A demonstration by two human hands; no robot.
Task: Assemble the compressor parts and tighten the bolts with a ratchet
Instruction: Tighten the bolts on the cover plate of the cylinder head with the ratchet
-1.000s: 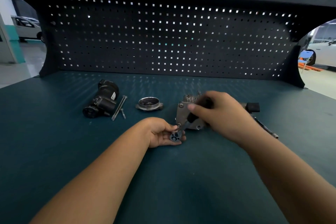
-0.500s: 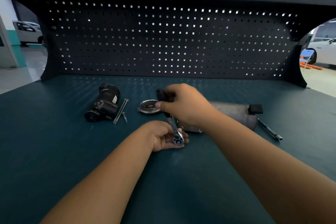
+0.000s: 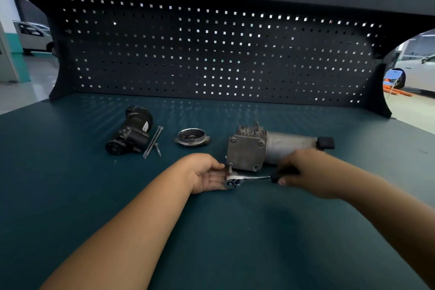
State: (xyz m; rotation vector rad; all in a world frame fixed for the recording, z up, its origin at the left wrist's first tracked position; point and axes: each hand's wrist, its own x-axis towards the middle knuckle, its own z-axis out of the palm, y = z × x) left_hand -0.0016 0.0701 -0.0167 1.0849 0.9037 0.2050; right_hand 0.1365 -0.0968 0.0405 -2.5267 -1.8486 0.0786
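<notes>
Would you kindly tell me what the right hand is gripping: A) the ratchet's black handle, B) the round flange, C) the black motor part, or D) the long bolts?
A: the right hand curls round the black handle of the ratchet, whose head sits against the left hand.

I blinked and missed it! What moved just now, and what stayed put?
The right hand swung the ratchet handle round to the right, uncovering the compressor. The left hand stayed under the ratchet's head; the black part, bolts and ring stayed put.
</notes>
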